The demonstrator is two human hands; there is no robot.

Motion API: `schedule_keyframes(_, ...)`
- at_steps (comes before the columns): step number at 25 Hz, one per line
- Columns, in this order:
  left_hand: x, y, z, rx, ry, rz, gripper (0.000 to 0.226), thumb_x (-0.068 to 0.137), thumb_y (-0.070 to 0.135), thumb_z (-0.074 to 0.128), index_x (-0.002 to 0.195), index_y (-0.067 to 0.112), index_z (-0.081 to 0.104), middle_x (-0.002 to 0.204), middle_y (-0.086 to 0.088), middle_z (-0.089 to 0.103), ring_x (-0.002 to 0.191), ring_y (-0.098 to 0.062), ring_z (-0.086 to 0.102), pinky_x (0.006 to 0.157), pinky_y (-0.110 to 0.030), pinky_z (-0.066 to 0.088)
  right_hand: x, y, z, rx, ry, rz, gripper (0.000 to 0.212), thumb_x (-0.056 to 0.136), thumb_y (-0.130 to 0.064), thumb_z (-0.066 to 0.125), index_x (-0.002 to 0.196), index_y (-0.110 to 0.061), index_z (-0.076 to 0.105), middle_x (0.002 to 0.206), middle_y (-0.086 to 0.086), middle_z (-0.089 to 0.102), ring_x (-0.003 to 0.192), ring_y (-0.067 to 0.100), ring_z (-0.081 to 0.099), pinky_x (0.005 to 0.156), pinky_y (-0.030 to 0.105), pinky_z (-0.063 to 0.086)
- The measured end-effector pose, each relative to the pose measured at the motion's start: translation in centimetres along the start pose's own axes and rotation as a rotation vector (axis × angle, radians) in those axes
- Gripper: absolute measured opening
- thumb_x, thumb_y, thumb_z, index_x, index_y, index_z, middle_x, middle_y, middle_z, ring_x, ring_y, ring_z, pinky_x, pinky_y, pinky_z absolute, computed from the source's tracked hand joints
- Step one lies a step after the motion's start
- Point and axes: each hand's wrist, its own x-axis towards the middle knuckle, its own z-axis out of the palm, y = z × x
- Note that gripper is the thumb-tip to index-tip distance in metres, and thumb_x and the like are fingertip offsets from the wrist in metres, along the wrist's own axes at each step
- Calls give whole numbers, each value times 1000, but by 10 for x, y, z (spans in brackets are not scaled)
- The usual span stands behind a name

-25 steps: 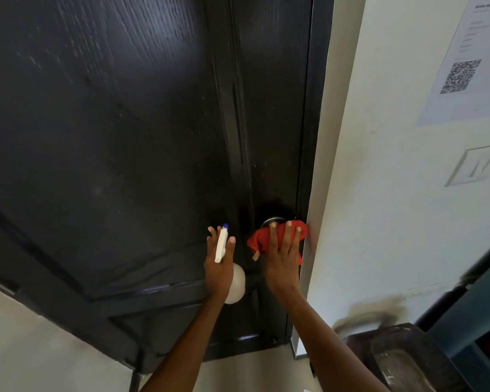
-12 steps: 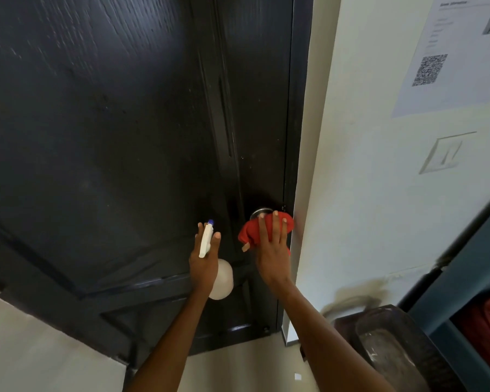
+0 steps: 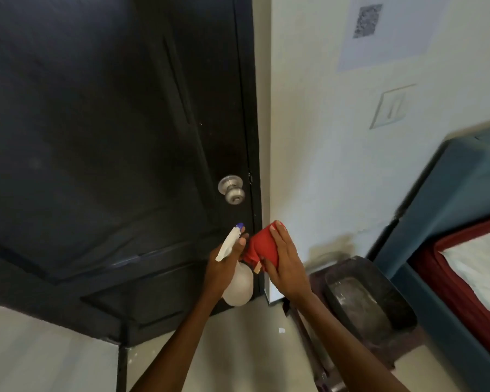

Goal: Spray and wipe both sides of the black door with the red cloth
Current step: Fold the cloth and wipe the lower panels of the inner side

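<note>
Room: a pale plastered wall (image 3: 309,137) stands to the right of a black door (image 3: 96,137) with raised panels; the floor (image 3: 54,349) below is light and bare. A paper notice (image 3: 385,32) bearing a blurred code is fixed high on the wall, with a switch plate (image 3: 392,106) beneath it. At lower right sit a dark round bin (image 3: 368,295) and a blue-framed piece of furniture (image 3: 458,179) holding something red; what it is cannot be told.

Door: shut against its frame. A silver knob (image 3: 232,189) sits near the right edge.

Change from the earlier frames: a second ago the right hand pressed the cloth over the knob, hiding most of it. The knob is now fully uncovered, and both hands lie lower, below it and near the door's right edge.

Left hand (image 3: 224,267): fingers curled round the neck of a white spray bottle (image 3: 236,284). The bottle's long axis runs from its round body at the bottom up to the head; the blue-tipped nozzle (image 3: 239,225) points up and right, toward the door.

Right hand (image 3: 283,258): fingers laid over a bunched red cloth (image 3: 259,246), thumb under it, holding it just beside the bottle head. Whether the cloth touches the door cannot be told.
</note>
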Motion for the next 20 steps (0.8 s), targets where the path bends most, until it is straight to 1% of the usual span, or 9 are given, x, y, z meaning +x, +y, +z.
schedule_keyframes(2,-12,4,28,53,-142,-25,58,81,65,60,125,28,63,114,-2,72,98,-9,69,86,-22,52,-27,12,-19,96,39,95,78,98,-47,65,158,-42,16,168,-17,9,149,6,25,111,25,40)
schedule_keyframes(5,-16,-3,67,70,-307,-41,53,85,63,60,127,33,65,118,3,73,105,-12,70,88,-24,55,-60,29,-49,102,119,215,63,97,-41,68,150,-35,36,166,-13,16,142,0,31,109,18,40)
schedule_keyframes(7,-16,-9,95,95,-373,-95,69,75,79,64,126,34,67,114,3,75,106,-16,71,96,-39,57,-82,39,-68,47,176,296,51,99,-37,67,146,-30,49,160,-9,25,137,-1,34,111,26,41)
schedule_keyframes(9,-15,-13,118,107,-416,-131,74,66,86,61,123,39,68,113,4,75,106,-18,71,98,-46,56,-98,47,-81,13,208,372,43,100,-44,59,141,-31,58,146,-8,40,128,4,42,108,42,47)
schedule_keyframes(12,0,-19,152,157,-509,-145,62,64,90,58,108,49,70,109,4,75,106,-19,70,98,-49,55,-113,58,-102,35,144,513,41,95,-58,43,130,-46,61,125,-17,56,120,11,50,106,51,40)
schedule_keyframes(14,12,-28,170,177,-594,-165,69,63,92,59,114,47,70,110,3,75,106,-20,70,97,-52,55,-111,54,-115,286,132,662,45,90,-62,46,131,-47,59,125,-15,62,118,14,58,105,48,47)
schedule_keyframes(16,19,-30,186,221,-697,-168,79,64,93,58,126,44,65,116,3,73,109,-20,69,97,-51,56,-105,52,-123,403,217,789,56,87,-72,52,134,-44,56,122,-9,68,111,13,67,97,40,56)
schedule_keyframes(18,28,-34,202,276,-789,-175,88,62,96,53,133,43,59,119,3,70,109,-20,67,96,-50,56,-97,51,-128,362,344,869,47,90,-65,62,130,-41,58,116,-12,71,102,6,70,91,33,59)
schedule_keyframes(20,39,-39,215,273,-881,-188,83,69,93,52,134,42,58,119,4,71,110,-20,68,97,-50,56,-93,61,-132,344,471,946,23,99,-42,64,122,-37,63,107,-12,72,96,6,71,86,31,59)
